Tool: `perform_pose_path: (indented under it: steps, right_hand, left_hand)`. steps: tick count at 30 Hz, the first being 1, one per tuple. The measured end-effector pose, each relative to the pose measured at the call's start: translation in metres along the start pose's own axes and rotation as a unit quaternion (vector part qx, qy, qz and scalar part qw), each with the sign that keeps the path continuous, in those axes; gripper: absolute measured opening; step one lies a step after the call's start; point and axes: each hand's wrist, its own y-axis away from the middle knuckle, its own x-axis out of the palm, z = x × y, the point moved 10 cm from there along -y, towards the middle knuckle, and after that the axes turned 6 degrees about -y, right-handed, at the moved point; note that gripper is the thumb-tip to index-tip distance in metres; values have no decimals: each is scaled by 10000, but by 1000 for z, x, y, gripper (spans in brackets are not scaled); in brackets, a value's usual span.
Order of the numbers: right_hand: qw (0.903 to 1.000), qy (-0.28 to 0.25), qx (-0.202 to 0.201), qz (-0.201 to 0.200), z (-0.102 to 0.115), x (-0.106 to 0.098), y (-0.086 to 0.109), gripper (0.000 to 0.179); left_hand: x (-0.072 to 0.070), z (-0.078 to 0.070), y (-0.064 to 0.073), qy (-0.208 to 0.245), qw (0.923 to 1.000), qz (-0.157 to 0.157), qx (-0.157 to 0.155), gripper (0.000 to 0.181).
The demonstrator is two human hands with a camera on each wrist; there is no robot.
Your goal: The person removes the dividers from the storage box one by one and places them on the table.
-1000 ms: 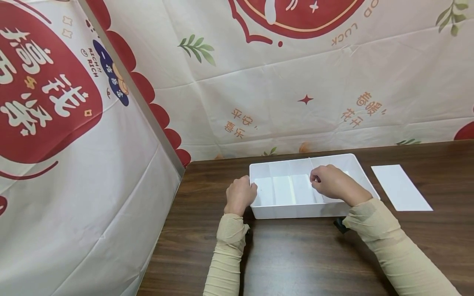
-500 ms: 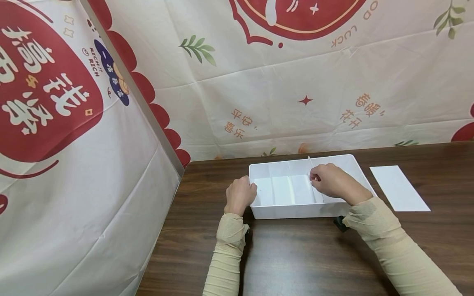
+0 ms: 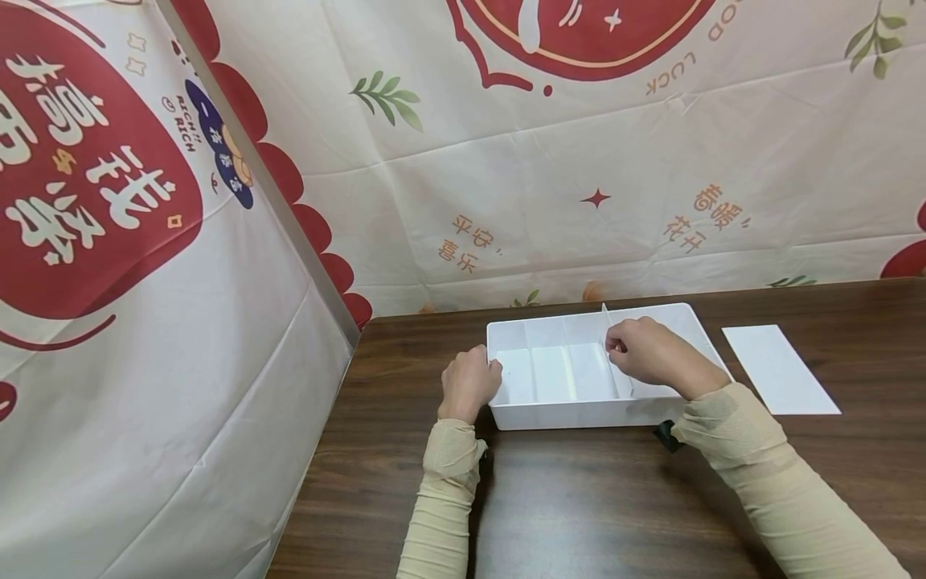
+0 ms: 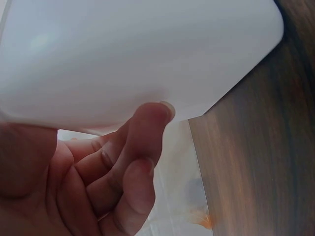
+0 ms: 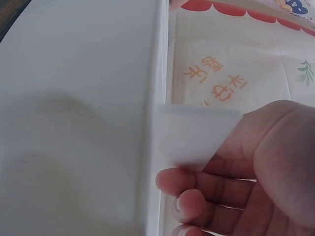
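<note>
A shallow white plastic box (image 3: 579,415) with upright dividers lies on the table. My left hand (image 3: 470,381) grips its left end wall at the rim. In the left wrist view the fingers of this hand (image 4: 110,174) curl against the white wall (image 4: 147,59). Reaching into the right half of the box, my right hand (image 3: 651,354) pinches a thin white divider panel (image 5: 194,135), whose far top corner sticks up above the back rim in the head view. The right wrist view shows curled fingers (image 5: 216,191) beside the panel; the thumb's grip is partly hidden.
A flat white rectangular panel (image 3: 781,370) lies on the brown wooden table (image 3: 579,498), right of the box. Printed cloth (image 3: 564,161) hangs behind the table, and another cloth (image 3: 239,386) at the left edge. A small black object (image 3: 667,436) shows beneath the right cuff.
Both hands stay almost in place. The far top corner of the divider under my right hand stands slightly higher above the back rim, and its near end shows slightly further right.
</note>
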Motion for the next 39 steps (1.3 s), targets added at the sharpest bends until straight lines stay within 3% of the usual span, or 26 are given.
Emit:
perform_pose_path:
  steps: [39]
  right_hand:
    - [10000,-68,60,4,5,-14,0,11]
  left_hand:
    - [-1,0,1,-35,10000,-29,30,21]
